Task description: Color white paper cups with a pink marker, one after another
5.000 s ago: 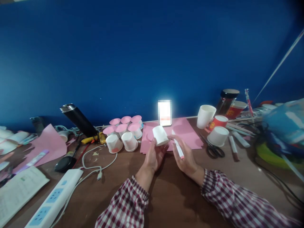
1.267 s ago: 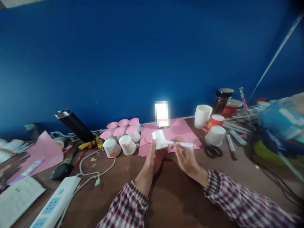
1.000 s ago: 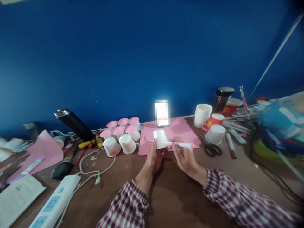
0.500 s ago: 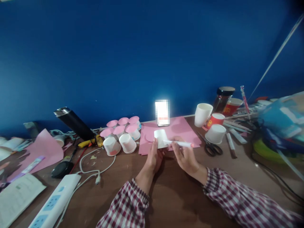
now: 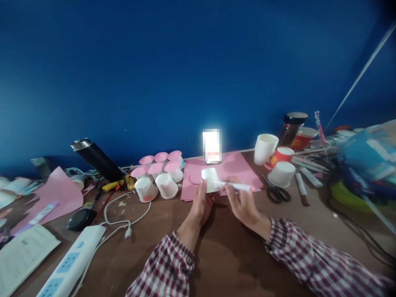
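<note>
My left hand [image 5: 200, 206] is closed around a small white paper cup [image 5: 210, 177], its thumb along the near left side. In my right hand [image 5: 246, 206] is a white marker [image 5: 239, 187] with a pinkish end, gripped between thumb and fingers. The marker points left, and its tip is at the cup's right side; whether it touches cannot be made out. Both hands are at the front edge of pink paper sheets [image 5: 241, 169] on the brown table. A round pink piece [image 5: 194, 178] lies just left of the cup.
A bright phone [image 5: 212, 146] stands behind the cup. On the left are several pink-topped cups [image 5: 155, 168], white cups [image 5: 166, 185], a black flask [image 5: 95, 161] and a power strip [image 5: 72, 260]. Scissors [image 5: 276, 193], a white cup [image 5: 281, 174] and markers [image 5: 301, 184] lie right.
Almost nothing differs. Both hands, the cup and the marker keep the same pose; the whole view has shifted very slightly.
</note>
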